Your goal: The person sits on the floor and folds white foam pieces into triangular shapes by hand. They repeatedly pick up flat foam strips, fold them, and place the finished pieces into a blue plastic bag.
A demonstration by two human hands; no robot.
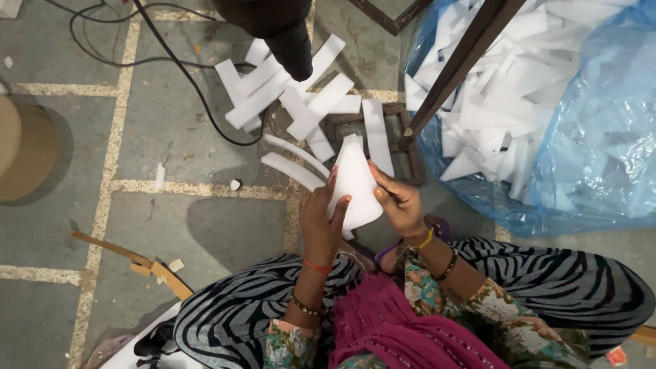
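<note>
Left hand: the left hand (321,222) grips the left edge of a white sheet (355,183), fingers curled over its front, thumb side hidden behind.
Right hand: the right hand (400,203) pinches the right edge of the same sheet between thumb and fingers.
White sheet: held upright between both hands, narrow at the far end and rounded at the near end, above the lap and in front of the knees.
Strips on the floor: a loose pile of white strips (301,96) lies just beyond the hands, some curved, some straight, overlapping one another.
Bag: a blue plastic bag (601,157) at the right, open and full of white offcuts (506,89).
Frame: a dark square frame (410,171) lies flat on the floor under some strips.
Cable: a black cable (171,58) loops across the far floor.
Dark pole: a slanting dark bar (458,65) crosses in front of the bag.
</note>
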